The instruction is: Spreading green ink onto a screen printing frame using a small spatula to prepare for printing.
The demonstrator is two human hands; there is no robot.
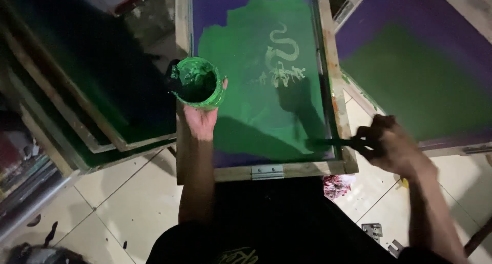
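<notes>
Green ink covers most of the purple mesh of the wooden screen frame straight in front of you, with a pale snake-shaped design showing through near its upper middle. From the head camera, your left hand is cupped under a small round tub of green ink, fingers wrapped up its side, and holds it over the frame's left rail. The tub's rim and outside are smeared with ink.

Your right hand is closed around the handle of a dark, flat scraper; its blade reaches left across the frame's right rail and rests on the mesh at the lower right corner of the green patch. That rail lies between your hand and the inked area. The hand is blurred, so finger placement is hard to tell.

A metal hinge plate sits on the near rail of the frame. To your left, several more frames with dark green mesh lean stacked against one another, their corner just beside the tub. To your right, another frame with purple and green mesh lies close alongside, crowding your right wrist. Below, on the pale tiled floor, a crumpled red-and-white rag lies near the frame's corner, and small metal brackets sit further right.
</notes>
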